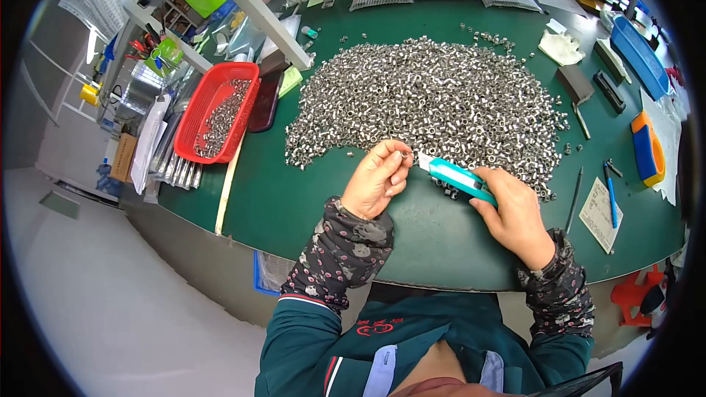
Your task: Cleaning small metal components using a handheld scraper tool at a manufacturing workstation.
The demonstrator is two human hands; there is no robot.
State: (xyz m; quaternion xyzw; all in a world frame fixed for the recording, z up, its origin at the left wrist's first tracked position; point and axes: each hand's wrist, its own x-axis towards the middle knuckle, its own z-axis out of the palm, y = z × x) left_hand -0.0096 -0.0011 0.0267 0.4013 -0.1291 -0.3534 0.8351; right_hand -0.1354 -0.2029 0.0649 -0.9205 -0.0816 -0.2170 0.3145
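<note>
My left hand [379, 179] is closed in a pinch on a small metal ring [404, 154] between thumb and forefinger, partly hidden by the fingertips. My right hand [512, 215] grips a teal utility knife [463, 179] with its blade out. The blade's tip points left and comes close to the ring; whether they touch I cannot tell. Just beyond both hands spreads a big heap of small shiny metal rings [419, 95] on the green table [426, 239]. A few dark pieces lie under the knife.
At left stands a red basket [251, 103] holding more metal rings, beside a dark phone-like case [266, 101]. On the right lie a blue pen [612, 195], a paper slip [599, 213], an orange-and-blue block [647, 151] and a blue tray [640, 55]. Another person sits across the table.
</note>
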